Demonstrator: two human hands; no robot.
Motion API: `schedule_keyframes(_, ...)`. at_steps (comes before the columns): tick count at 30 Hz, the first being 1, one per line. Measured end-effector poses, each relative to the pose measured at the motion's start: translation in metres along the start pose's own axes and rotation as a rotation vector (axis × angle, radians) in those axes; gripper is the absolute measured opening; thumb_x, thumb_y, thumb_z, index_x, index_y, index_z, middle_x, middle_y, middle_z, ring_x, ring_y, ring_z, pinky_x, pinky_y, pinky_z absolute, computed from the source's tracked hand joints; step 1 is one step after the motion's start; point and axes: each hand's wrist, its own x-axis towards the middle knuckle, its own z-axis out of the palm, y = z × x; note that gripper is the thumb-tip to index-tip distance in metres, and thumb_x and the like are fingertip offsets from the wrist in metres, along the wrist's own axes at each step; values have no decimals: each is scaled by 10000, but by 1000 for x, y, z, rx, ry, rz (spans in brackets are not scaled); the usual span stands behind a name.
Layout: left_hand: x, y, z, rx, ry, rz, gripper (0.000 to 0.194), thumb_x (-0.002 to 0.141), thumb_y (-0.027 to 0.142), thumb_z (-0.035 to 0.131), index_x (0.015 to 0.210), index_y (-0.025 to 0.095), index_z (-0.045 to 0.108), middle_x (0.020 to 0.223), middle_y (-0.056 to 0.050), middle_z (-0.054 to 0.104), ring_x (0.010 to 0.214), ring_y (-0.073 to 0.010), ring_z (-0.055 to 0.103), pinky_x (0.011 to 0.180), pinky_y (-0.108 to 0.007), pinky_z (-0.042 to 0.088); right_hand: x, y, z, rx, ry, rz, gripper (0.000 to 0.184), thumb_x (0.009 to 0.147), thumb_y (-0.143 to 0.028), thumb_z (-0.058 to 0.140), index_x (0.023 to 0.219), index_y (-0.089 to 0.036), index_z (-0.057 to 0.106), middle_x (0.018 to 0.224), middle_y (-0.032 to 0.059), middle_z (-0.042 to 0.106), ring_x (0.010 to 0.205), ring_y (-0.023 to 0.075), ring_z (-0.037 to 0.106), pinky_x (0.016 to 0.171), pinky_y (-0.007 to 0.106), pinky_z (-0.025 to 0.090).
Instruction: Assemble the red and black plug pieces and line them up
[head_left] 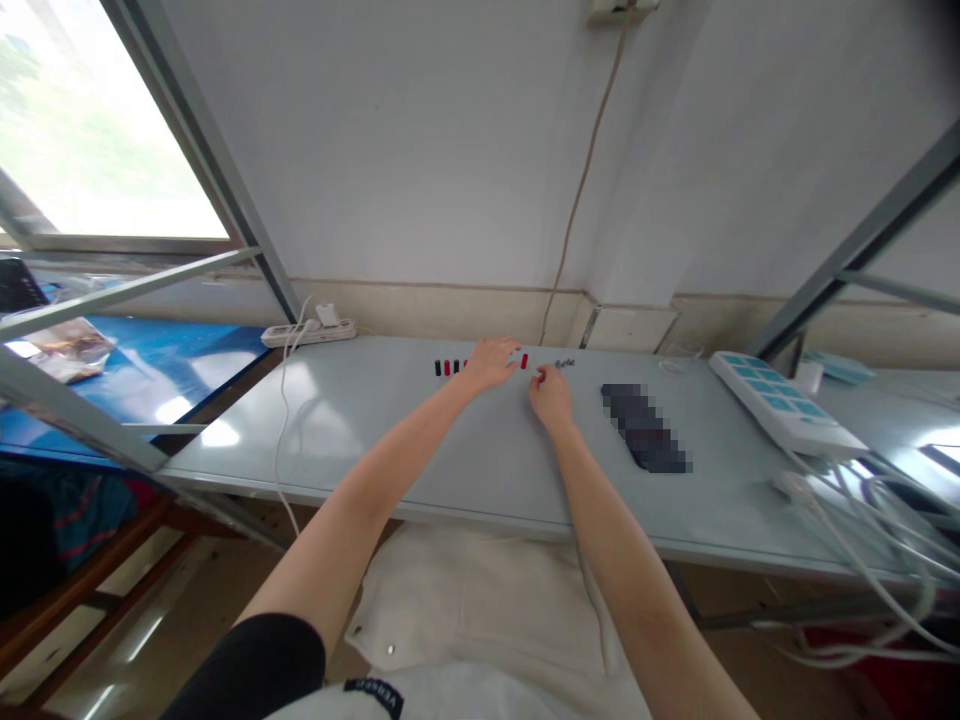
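Small black and red cylinders stand in a row near the back of the grey table (450, 440). At the row's left end are a black cylinder (438, 368), a red cylinder (447, 367) and another black cylinder (456, 366). My left hand (493, 364) is over the row, fingers stretched out, and hides its middle part. Just right of its fingertips is a red cylinder (524, 361). My right hand (552, 396) rests close by with thumb and fingers pinched; a small dark red piece (539, 376) shows at the fingertips. Behind it lie several small dark grey pieces (565, 364).
A pixelated dark flat object (645, 428) lies right of my right hand. A large white power strip (780, 400) with blue sockets and loose cables is at the right. Another power strip (311, 332) sits at the back left, its white cable (281, 430) crossing the table edge.
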Motion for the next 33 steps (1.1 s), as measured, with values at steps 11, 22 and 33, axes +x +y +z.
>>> schedule_keyframes(11,1,-2,60,77,60,-76,442,774,145,435,1213,200,411,1104,-140,511,1045,-263,457,896,-384,300,-2,-7,-9,-149,-61,43,291,731,-182,405,992,-156,531,987,149,567,929,259,503,717,363,371)
schedule_keyframes(22,12,-7,64,4,181,-162,112,751,148,470,799,157,571,864,-105,591,847,-207,540,758,-313,374,-5,1,8,-272,-231,-44,376,808,-253,365,1141,-138,497,1238,160,440,1144,275,368,908,450,282)
schedule_keyframes(33,-41,-6,31,-293,413,-191,85,676,239,567,728,173,584,694,-3,604,594,-98,491,623,-237,389,1,1,19,-363,-361,-3,499,866,-411,227,1299,-191,342,1382,108,279,1259,283,201,970,558,127)
